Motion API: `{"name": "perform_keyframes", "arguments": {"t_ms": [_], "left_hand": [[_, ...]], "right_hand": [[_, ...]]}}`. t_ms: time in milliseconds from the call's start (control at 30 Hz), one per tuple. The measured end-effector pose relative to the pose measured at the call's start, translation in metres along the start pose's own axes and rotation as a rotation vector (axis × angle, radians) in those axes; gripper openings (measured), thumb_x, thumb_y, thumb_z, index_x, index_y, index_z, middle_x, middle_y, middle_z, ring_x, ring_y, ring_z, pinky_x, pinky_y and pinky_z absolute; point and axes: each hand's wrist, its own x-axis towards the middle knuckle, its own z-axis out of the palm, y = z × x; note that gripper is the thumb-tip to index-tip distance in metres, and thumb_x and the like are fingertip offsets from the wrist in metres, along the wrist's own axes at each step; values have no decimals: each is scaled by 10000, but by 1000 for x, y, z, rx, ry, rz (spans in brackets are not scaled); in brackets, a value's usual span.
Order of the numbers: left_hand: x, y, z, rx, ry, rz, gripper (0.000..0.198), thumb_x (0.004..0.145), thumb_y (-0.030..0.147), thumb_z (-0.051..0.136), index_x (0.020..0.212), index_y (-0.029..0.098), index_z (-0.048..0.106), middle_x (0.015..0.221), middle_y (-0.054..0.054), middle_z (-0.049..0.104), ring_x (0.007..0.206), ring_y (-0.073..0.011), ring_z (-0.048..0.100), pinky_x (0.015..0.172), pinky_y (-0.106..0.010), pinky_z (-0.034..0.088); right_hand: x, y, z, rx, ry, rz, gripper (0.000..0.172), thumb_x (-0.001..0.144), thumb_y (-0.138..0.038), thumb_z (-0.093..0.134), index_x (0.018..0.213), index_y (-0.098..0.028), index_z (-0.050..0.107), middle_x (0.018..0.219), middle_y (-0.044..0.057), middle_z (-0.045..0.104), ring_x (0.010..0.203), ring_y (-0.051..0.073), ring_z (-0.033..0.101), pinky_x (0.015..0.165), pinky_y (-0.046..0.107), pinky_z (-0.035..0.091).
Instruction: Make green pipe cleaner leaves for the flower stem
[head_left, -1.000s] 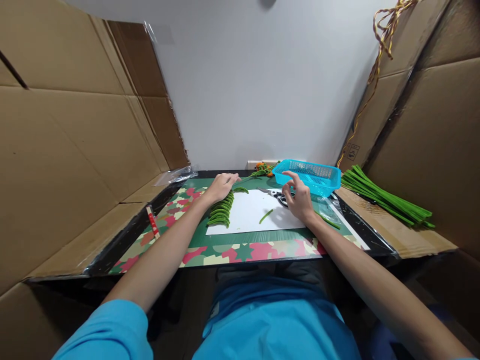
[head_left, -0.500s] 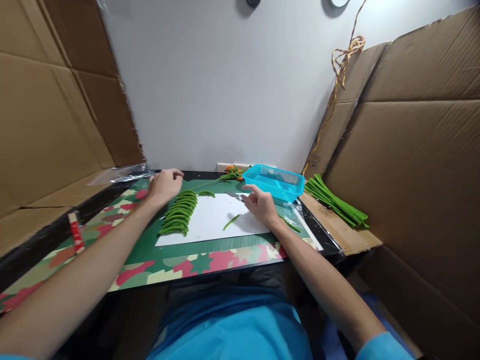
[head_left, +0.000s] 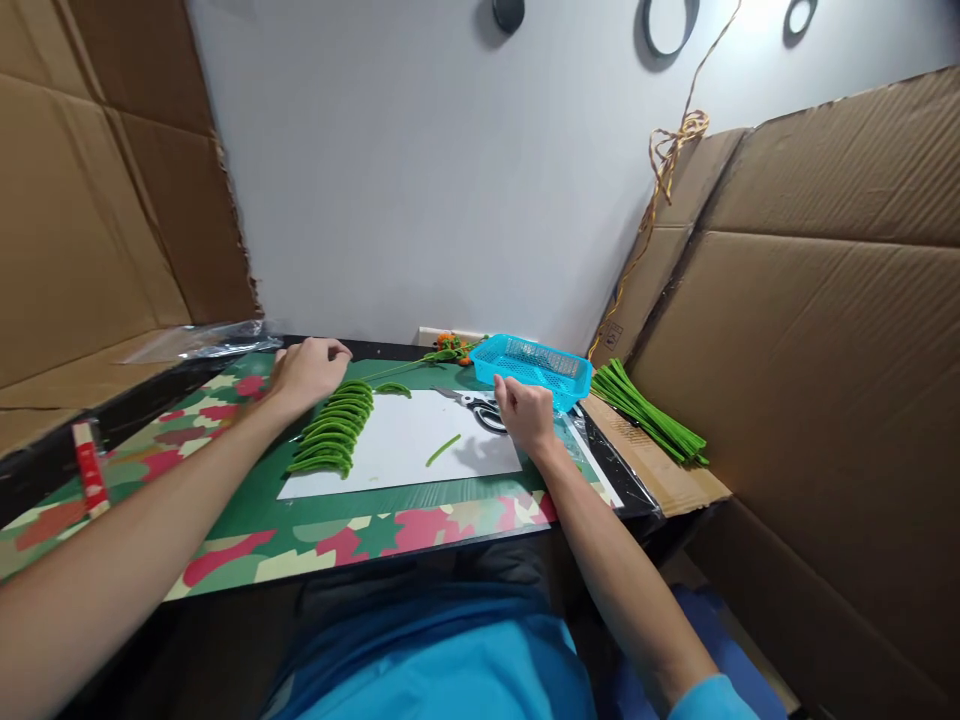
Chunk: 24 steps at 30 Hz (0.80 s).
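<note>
My right hand (head_left: 527,412) is closed in a loose fist above the right side of a white sheet (head_left: 405,450), with nothing visible in it. Just left of it, partly hidden behind it, lie scissors (head_left: 480,408) with dark handles. My left hand (head_left: 310,370) rests at the back left of the mat, fingers curled, holding nothing that I can see. Beside it runs a column of several bent, fuzzy green pipe cleaner pieces (head_left: 334,430). One more curved piece (head_left: 393,389) lies at the sheet's top, and a short straight pipe cleaner (head_left: 443,450) near its middle.
A blue mesh basket (head_left: 532,365) stands at the back right. On cardboard farther right lies a bundle of long green pipe cleaners (head_left: 649,412). An orange flower with a green stem (head_left: 450,347) lies by the wall. Cardboard panels (head_left: 825,300) flank the patterned table mat (head_left: 442,520).
My right hand has risen off the scissors and closed from a spread thumb and finger into a fist, uncovering their handles. My left hand stays by the column. The view has shifted slightly.
</note>
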Motion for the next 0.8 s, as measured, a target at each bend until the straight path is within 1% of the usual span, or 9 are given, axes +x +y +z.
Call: {"name": "perform_keyframes", "arguments": {"t_ms": [100, 200, 267, 333, 400, 500, 567, 667, 800], "left_hand": [[1, 10, -6, 73, 44, -46, 316, 847, 290, 537, 971, 158, 796, 975, -97, 832, 974, -288, 717, 1021, -424, 498], [-2, 26, -12, 117, 145, 14, 345, 911, 279, 455, 1020, 223, 777, 1137, -43, 818, 1057, -251, 713, 1056, -383, 489], [-7, 40, -16, 80, 251, 131, 366, 939, 305, 404, 1004, 240, 758, 1169, -35, 798, 1137, -241, 690, 1121, -391, 446], [-15, 56, -19, 19, 307, 226, 351, 947, 341, 388, 979, 266, 729, 1122, -13, 788, 1160, -231, 673, 1137, -379, 432], [-26, 74, -21, -51, 220, 348, 327, 936, 389, 411, 985, 268, 711, 1078, -25, 778, 1070, -231, 688, 1053, -348, 485], [-49, 99, -22, -50, -258, 653, 397, 920, 487, 480, 1198, 306, 698, 956, -32, 771, 894, -243, 694, 916, -352, 516], [-69, 111, -22, 57, -488, 702, 365, 923, 549, 518, 1154, 347, 715, 857, -39, 755, 810, -260, 686, 802, -367, 500], [-103, 117, -16, 206, -545, 679, 301, 952, 527, 514, 926, 302, 712, 908, -109, 752, 829, -308, 701, 752, -403, 483], [-144, 112, 0, 328, -498, 598, 338, 1014, 447, 445, 1115, 238, 690, 1070, -190, 739, 930, -353, 728, 772, -431, 499]], "right_hand": [[7, 0, -21, 89, 207, 161, 571, 1081, -549, 357, 649, -239, 565, 511, -6, 504, 487, 160, 481, 574, 285, 352], [5, -3, -46, 316, 422, 367, 573, 1079, -590, 337, 785, -216, 656, 524, -8, 565, 493, 169, 554, 561, 275, 423], [-4, -4, -62, 372, 472, 452, 588, 1062, -613, 359, 802, -198, 685, 554, 12, 616, 506, 176, 588, 541, 275, 433], [-19, -2, -76, 375, 420, 491, 585, 1036, -628, 413, 775, -194, 704, 574, 31, 653, 506, 181, 599, 519, 277, 429], [-40, -1, -84, 369, 265, 477, 527, 999, -617, 519, 742, -202, 716, 603, 39, 689, 508, 182, 608, 512, 277, 430], [-74, -6, -85, 378, 131, 496, 451, 993, -556, 579, 741, -211, 725, 636, 33, 713, 520, 179, 619, 535, 277, 446], [-96, -15, -80, 389, 198, 558, 442, 1023, -542, 544, 792, -212, 725, 613, 18, 690, 518, 181, 611, 545, 282, 442], [-122, -32, -68, 288, 200, 517, 430, 1047, -521, 516, 808, -224, 714, 587, 6, 657, 524, 189, 606, 570, 292, 420], [-142, -45, -57, 53, 202, 443, 422, 1058, -478, 502, 777, -245, 713, 571, 21, 672, 526, 213, 616, 575, 313, 362]]}}
